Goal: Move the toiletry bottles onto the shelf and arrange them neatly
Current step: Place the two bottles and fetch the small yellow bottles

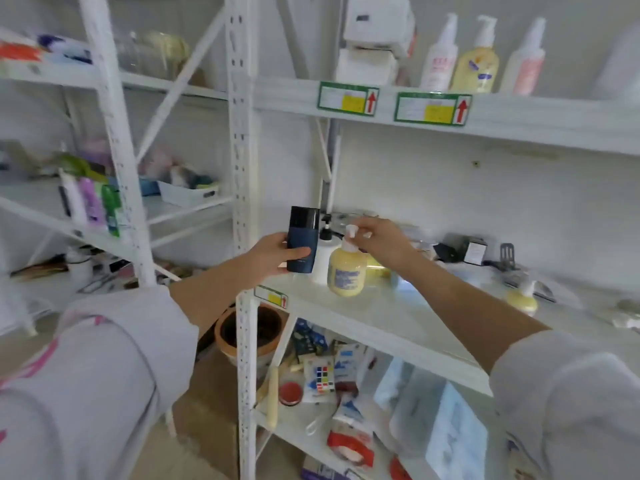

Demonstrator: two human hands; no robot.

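Observation:
My left hand [273, 254] grips a dark blue bottle [303, 239] held upright at the left end of the middle shelf [398, 317]. My right hand [381, 239] pinches the white pump head of a yellow pump bottle [346, 268] that stands on that shelf. A white bottle with a black pump [323, 251] stands between the two, partly hidden. A second small yellow pump bottle [523, 299] sits further right on the same shelf. On the top shelf [519, 116] stand three bottles: pink-labelled [440, 57], yellow [479, 60] and pink [526, 60].
Dark gadgets and packets [467, 251] crowd the back right of the middle shelf. White boxes [377, 39] are stacked on the top shelf. The lower shelf holds clutter and a plastic bag [433, 410]. A clay pot [252, 330] sits below. A left rack carries several bottles [93, 202].

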